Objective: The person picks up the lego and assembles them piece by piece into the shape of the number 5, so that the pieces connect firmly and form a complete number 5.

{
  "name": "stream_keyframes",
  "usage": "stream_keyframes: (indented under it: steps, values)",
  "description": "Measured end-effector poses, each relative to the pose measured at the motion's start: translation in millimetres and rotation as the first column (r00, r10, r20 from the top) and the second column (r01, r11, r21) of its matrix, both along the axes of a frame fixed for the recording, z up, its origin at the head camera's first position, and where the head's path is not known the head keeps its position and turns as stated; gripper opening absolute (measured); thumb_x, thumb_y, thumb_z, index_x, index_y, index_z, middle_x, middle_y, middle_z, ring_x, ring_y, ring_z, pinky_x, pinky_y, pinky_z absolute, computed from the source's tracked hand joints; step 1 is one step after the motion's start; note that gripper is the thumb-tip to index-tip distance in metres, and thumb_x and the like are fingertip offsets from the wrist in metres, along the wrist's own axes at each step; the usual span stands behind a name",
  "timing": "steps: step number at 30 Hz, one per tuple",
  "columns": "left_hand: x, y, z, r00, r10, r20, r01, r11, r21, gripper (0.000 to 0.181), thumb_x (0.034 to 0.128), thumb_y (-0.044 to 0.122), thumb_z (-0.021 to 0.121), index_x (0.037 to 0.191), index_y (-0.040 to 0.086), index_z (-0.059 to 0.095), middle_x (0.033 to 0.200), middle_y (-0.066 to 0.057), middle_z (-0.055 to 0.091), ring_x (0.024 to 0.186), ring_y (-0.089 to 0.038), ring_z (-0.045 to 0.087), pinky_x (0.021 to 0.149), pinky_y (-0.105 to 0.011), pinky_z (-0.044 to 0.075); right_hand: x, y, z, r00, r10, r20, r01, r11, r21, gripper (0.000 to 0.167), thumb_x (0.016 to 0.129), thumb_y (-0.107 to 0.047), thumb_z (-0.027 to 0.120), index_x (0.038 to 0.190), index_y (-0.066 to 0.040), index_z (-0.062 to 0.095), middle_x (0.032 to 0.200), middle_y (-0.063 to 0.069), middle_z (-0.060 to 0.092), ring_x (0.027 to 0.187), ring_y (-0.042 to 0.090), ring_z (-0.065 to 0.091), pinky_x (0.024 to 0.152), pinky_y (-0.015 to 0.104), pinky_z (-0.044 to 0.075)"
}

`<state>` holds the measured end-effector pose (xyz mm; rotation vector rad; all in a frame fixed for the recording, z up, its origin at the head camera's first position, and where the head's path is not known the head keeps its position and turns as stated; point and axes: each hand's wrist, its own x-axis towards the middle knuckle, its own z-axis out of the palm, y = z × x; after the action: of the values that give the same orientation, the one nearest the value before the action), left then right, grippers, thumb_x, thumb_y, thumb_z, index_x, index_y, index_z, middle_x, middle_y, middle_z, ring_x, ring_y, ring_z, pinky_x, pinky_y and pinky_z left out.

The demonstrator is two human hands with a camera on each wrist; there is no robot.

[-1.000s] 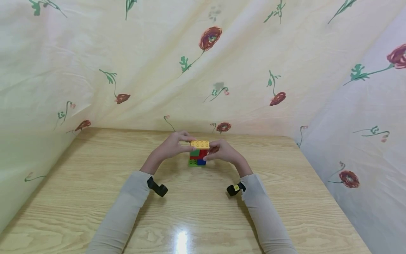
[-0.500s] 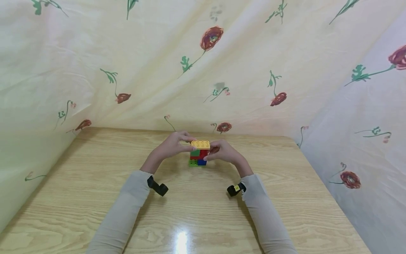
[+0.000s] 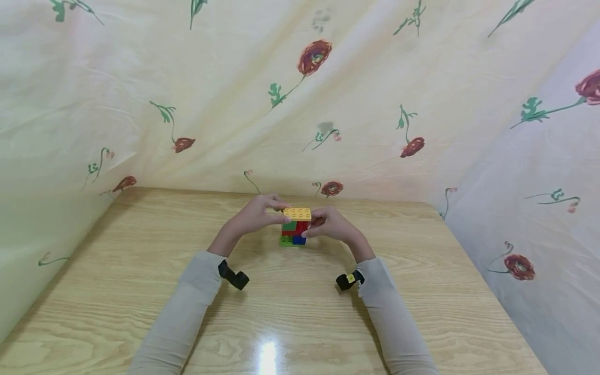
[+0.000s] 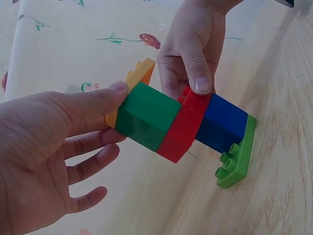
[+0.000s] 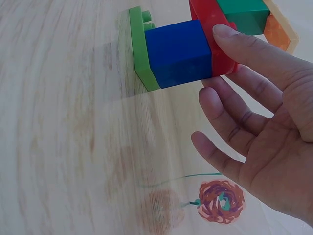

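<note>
A small tower of toy building bricks stands on the wooden table. From the bottom come a light green plate (image 4: 237, 161), a blue brick (image 5: 178, 51), a red plate (image 4: 183, 127), a green brick (image 4: 149, 115) and a yellow plate (image 3: 297, 214) on top. My left hand (image 3: 253, 214) pinches the yellow plate at its left end between thumb and fingers. On the other side, my right hand (image 3: 330, 225) pinches the red plate, its thumb on the near face. The right fingertips behind the red plate are partly hidden.
The wooden table (image 3: 290, 291) reaches back to a pale cloth (image 3: 225, 104) with red flowers, which also hangs along both sides. A black strap device (image 3: 234, 277) sits on the left wrist, another black device (image 3: 347, 281) on the right.
Both hands keep the same hold on the tower. The whole scene shifts very slightly to the right in the head view.
</note>
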<state>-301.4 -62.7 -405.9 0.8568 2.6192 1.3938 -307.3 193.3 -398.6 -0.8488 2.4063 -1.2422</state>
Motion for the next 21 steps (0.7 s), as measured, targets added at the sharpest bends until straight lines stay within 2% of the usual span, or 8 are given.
stream_keyframes:
  steps: [3,10,21]
  values:
    - [-0.2,0.0,-0.5,1.0,0.001,0.004,-0.001,1.0,0.0,0.04,0.0913,0.022,0.078,0.128,0.007,0.071,0.113,-0.012,0.067,0.094,-0.021,0.056,0.075,-0.029,0.047,-0.5,-0.4,-0.6,1.0,-0.005,0.004,0.005,1.0,0.008,0.022,0.087,-0.004,0.079,0.107,0.005,0.073,0.096,0.022,0.074,0.076,0.016,0.065,0.075,0.027,0.054]
    - [-1.0,-0.5,-0.7,1.0,0.002,0.012,-0.002,1.0,0.001,0.04,0.0912,0.023,0.078,0.127,0.006,0.071,0.114,-0.013,0.067,0.096,-0.022,0.057,0.076,-0.029,0.047,-20.4,5.4,-26.9,1.0,-0.027,0.014,0.026,0.999,0.026,0.025,0.086,-0.005,0.08,0.109,0.004,0.073,0.097,0.021,0.074,0.076,0.016,0.065,0.075,0.027,0.054]
    - [-1.7,-1.5,-1.8,0.999,0.021,0.025,-0.02,1.0,-0.016,0.041,0.0906,0.027,0.079,0.127,0.01,0.072,0.115,-0.01,0.067,0.097,-0.022,0.057,0.078,-0.031,0.048,-20.1,6.8,-30.4,0.999,-0.032,-0.004,0.032,0.999,0.014,0.028,0.086,-0.014,0.082,0.11,-0.003,0.075,0.098,0.016,0.075,0.078,0.018,0.067,0.077,0.028,0.055]
